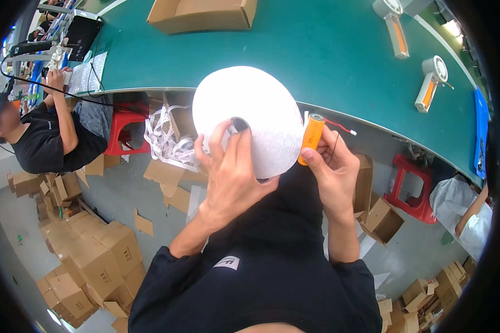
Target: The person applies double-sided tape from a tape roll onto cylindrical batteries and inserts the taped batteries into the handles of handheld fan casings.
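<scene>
My left hand (231, 169) grips a large white roll of tape or labels (272, 119), its fingers hooked into the core hole and its thumb at the lower edge. The roll is held up in front of the bench edge. In my right hand (339, 169) is an orange cylindrical battery (312, 139), held upright between thumb and fingers close to the roll's right side. Thin wires run from the battery to a small white connector (353, 132). A narrow white strip shows between the roll and the battery's top; whether it is attached to either I cannot tell.
Ahead lies a green bench (339, 55) with an open cardboard box (203, 15) and two white-and-orange handheld devices (428, 91). White strip waste (169, 136) hangs below its edge. Red stools (411, 188) stand at both sides, cartons (94, 261) lower left. A co-worker (50, 127) sits left.
</scene>
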Demonstrator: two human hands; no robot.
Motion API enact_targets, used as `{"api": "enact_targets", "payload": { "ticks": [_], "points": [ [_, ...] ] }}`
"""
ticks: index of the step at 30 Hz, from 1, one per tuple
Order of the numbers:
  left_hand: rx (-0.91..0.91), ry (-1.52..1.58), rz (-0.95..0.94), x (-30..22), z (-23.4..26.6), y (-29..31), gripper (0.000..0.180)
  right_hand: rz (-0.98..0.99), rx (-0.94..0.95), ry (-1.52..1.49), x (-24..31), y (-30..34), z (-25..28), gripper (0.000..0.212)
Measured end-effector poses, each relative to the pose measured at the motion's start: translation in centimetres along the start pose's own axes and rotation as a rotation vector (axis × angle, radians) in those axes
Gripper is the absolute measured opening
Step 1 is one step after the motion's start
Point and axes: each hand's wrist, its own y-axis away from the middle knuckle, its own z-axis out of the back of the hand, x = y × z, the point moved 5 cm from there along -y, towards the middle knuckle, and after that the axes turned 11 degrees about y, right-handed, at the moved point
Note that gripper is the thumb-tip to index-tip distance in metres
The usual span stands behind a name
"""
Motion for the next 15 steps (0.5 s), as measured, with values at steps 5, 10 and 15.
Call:
{"api": "enact_targets", "payload": {
  "ticks": [5, 10, 15],
  "points": [
    [-0.055, 0.050, 0.033, -0.8, 0.4, 0.3, 0.084, 0.085, -0.187, -0.058, -0.1, 1.5, -0.5, 0.051],
    [-0.164, 0.188, 0.066, -0.7, -0.2, 0.6, 0.084, 0.090, -0.349, -0.250, -0.2, 2.4, -0.9, 0.049],
    [-0.219, 0.235, 0.100, -0.5, -0.1, 0.0, 0.087, 0.099, -0.354, -0.322, 0.0, 2.4, -1.2, 0.041]
  ]
}}
